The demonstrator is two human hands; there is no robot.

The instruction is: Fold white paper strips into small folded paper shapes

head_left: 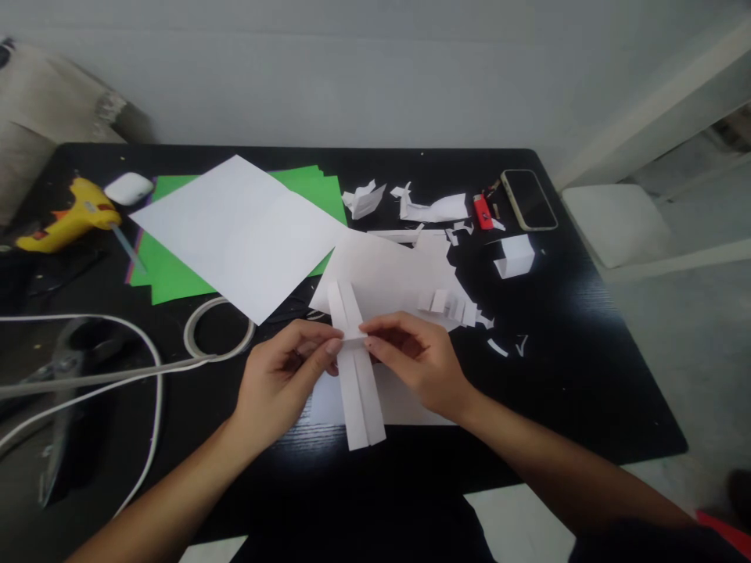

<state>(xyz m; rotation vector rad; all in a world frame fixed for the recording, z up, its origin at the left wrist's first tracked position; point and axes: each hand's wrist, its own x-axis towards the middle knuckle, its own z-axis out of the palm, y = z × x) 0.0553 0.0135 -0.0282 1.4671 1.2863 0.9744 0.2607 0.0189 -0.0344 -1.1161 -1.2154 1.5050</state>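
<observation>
Between my two hands is a long folded strip of white paper (361, 403), creased lengthwise, with a narrow band across its middle. My left hand (287, 363) pinches the strip's left edge at that band between thumb and fingers. On the opposite edge, my right hand (416, 356) pinches at the same height. Beneath and behind the strip lies a larger white paper sheet (387, 270) with cut edges. A small pleated paper piece (449, 305) rests on this sheet, just beyond my right hand.
A white square sheet (240, 234) overlaps green paper (176, 289). At left are a yellow glue gun (79, 215), a white case (129, 188), pliers (62, 391) and white cable (158, 414). Paper scraps (437, 208), a red lighter (483, 212) and a phone (529, 200) lie toward the back right.
</observation>
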